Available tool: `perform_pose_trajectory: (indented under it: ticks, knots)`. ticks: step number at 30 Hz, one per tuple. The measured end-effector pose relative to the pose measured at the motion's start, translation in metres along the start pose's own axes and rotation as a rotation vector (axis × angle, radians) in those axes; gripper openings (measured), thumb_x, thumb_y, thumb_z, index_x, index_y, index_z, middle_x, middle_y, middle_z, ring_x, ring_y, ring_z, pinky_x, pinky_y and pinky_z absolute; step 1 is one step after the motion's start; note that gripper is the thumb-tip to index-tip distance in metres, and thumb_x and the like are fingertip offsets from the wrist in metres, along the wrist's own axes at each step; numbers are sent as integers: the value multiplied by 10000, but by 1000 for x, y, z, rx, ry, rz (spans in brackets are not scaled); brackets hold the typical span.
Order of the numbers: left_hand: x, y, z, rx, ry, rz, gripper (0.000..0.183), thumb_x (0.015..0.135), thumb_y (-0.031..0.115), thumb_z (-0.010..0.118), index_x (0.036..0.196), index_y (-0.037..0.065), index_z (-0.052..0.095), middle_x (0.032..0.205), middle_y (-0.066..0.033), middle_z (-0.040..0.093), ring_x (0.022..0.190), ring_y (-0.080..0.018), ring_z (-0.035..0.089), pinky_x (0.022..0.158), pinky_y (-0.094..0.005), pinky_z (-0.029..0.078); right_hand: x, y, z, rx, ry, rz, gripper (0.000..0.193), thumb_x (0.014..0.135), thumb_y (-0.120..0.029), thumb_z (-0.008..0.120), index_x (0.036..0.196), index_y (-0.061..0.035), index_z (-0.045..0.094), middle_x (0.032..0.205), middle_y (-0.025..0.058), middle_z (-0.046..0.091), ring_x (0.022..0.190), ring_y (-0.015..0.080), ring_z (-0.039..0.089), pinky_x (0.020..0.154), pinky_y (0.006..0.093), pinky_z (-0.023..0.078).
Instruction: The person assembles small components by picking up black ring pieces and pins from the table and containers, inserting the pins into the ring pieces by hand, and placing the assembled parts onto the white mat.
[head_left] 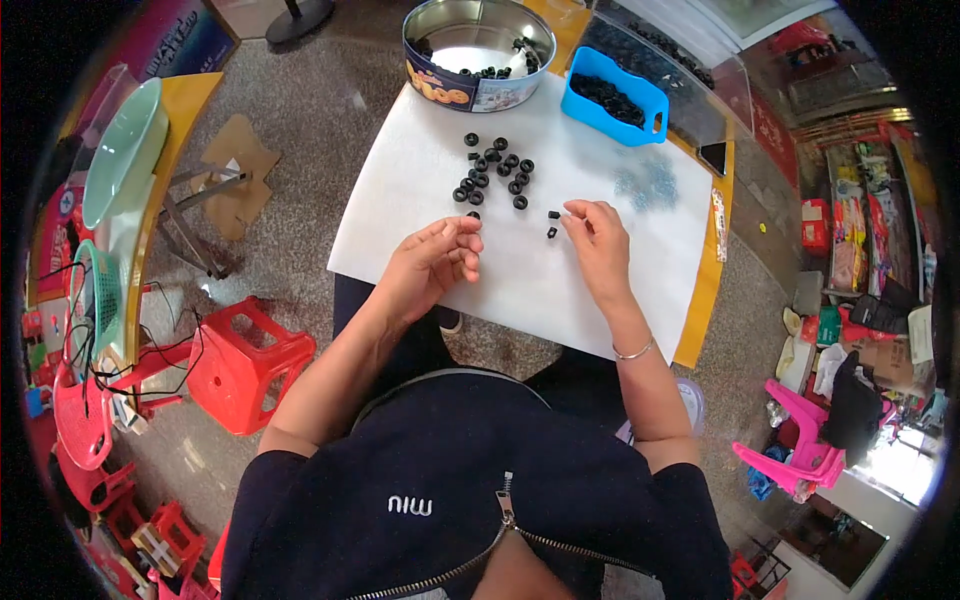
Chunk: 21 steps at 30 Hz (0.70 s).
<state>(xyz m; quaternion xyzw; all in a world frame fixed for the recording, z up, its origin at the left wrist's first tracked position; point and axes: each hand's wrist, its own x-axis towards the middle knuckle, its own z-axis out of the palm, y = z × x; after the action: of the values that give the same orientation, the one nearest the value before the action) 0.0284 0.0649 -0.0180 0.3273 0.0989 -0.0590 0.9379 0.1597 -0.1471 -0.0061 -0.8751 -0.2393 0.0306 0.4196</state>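
Note:
My left hand (430, 262) is over the near part of the white-covered table, thumb and forefinger drawn together and the other fingers curled loosely. At its fingertips sits a small black ring (473, 214), partly covered by the forefinger. My right hand (598, 248) reaches in with thumb and forefinger slightly apart. Just beside those fingertips lies a small black cylindrical piece (554, 215); a second small black piece (551, 232) lies just nearer to me. Beyond my hands, several black rings (480, 180) are scattered in a loose group, some touching.
At the back stand a round metal tin (440, 92) with black pieces inside and a blue plastic basket (590, 117) full of small black parts. Tiny clear bits (648, 182) lie at the right, near a phone (712, 157). A red stool (245, 365) stands at the left.

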Motion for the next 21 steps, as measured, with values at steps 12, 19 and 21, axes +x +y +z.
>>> perform_pose_trajectory:
  ticks: [12, 19, 21]
  knots:
    - [2, -6, -10, 15, -105, 29, 316, 965, 204, 458, 1168, -36, 485, 950, -100, 591, 780, -160, 592, 741, -285, 510, -2, 4, -3, 141, 150, 60, 114, 813, -47, 611, 913, 7, 608, 896, 106, 637, 759, 175, 609, 677, 271, 476]
    - [-3, 1, 10, 217, 27, 18, 275, 947, 207, 500, 1123, 0, 540, 910, -68, 590, 724, -135, 575, 660, -261, 495, -46, 0, -9, 45, 315, -9, 152, 845, -42, 590, 992, -7, 613, 890, 108, 621, 759, 172, 597, 679, 283, 473]
    - [0, 8, 30, 376, 72, -1, 230, 940, 184, 518, 1070, 6, 582, 889, -62, 602, 720, -135, 578, 646, -260, 491, -55, 3, -6, 90, 349, 32, 147, 846, -42, 590, 987, -6, 610, 899, 110, 622, 754, 177, 598, 672, 283, 473]
